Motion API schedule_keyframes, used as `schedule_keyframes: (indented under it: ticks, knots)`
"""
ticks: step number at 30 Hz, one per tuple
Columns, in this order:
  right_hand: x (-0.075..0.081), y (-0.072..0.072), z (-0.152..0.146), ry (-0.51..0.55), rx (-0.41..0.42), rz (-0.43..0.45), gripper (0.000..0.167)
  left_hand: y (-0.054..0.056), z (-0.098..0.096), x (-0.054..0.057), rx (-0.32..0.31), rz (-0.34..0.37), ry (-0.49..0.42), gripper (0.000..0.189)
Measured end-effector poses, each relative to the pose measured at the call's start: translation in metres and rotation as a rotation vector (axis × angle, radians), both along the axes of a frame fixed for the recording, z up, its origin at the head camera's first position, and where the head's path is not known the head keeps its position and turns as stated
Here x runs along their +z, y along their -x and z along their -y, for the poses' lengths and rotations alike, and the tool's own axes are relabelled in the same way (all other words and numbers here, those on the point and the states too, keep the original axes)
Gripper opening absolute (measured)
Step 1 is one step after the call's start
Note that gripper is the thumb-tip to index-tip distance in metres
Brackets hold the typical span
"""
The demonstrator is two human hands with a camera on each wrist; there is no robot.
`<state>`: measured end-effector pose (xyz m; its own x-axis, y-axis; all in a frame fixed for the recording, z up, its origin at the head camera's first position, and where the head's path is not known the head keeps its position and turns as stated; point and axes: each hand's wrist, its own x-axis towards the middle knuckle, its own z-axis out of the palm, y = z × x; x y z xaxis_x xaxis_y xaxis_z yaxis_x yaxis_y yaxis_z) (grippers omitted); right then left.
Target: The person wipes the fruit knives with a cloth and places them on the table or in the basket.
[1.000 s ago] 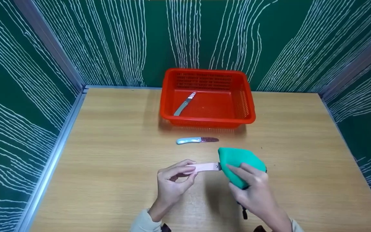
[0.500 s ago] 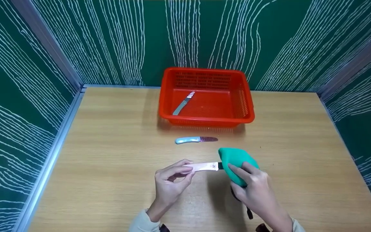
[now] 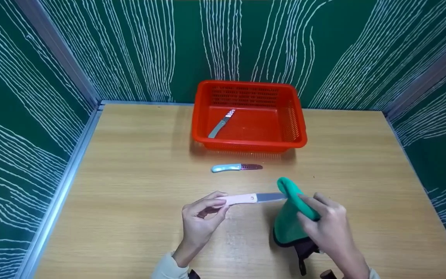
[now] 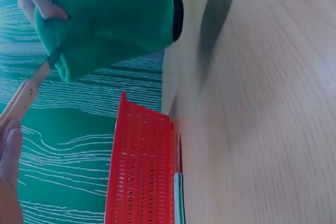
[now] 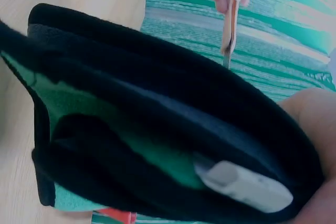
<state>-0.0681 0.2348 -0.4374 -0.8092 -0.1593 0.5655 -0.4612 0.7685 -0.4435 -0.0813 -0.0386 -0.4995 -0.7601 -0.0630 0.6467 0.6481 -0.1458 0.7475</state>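
My left hand [image 3: 201, 223] holds a knife [image 3: 240, 199] by its pale pink handle, raised over the table with the blade pointing right. In my right hand [image 3: 329, 223] is a green cloth [image 3: 289, 224] with black edging, pinched in a fold around the blade's tip. Most of the grey blade shows bare between handle and cloth; the tip is hidden in the fold. The left wrist view shows the cloth [image 4: 115, 19] hanging from the right fingers. From the right wrist, its black border and a white label [image 5: 247, 184] fill much of the view.
A red plastic basket [image 3: 246, 146] stands at the back of the table, with a grey-handled knife [image 3: 219, 127] inside. In front of it lies a knife with a light blue handle [image 3: 227, 167] and dark blade. Green walls with white lines enclose the table [image 3: 130, 193].
My right hand and the cloth have slid right along the blade, baring most of it. The cloth's lower part now hangs down. My left hand has shifted slightly left with the knife.
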Motion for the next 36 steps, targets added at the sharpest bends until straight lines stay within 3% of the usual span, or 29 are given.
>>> schedule_keyframes:
  ticks: [11, 15, 19, 23, 27, 32, 36]
  knots:
    - [0.014, 0.0, -0.011, 0.147, -0.072, -0.05, 0.027, 0.002, 0.0, 0.001, 0.021, 0.01, 0.022, 0.025]
    - [0.022, -0.001, -0.007, 0.187, -0.081, -0.064, 0.024, -0.002, -0.001, 0.011, 0.027, 0.017, 0.03, 0.024]
    - [0.027, -0.004, 0.003, 0.215, -0.051, -0.079, 0.026, -0.006, -0.003, 0.023, 0.032, 0.027, 0.043, 0.022]
    - [0.028, -0.004, 0.018, 0.221, 0.02, -0.098, 0.031, -0.008, -0.005, 0.026, 0.013, 0.038, 0.041, 0.02]
    - [0.025, -0.006, 0.033, 0.171, 0.048, -0.043, 0.036, -0.008, -0.006, 0.025, 0.0, 0.035, 0.035, 0.02]
    - [0.015, -0.007, 0.048, 0.034, 0.08, 0.046, 0.037, -0.007, -0.007, 0.025, -0.014, -0.019, 0.013, 0.023]
    - [0.007, -0.007, 0.054, -0.055, 0.094, 0.064, 0.036, -0.007, -0.007, 0.025, -0.02, -0.044, 0.007, 0.024]
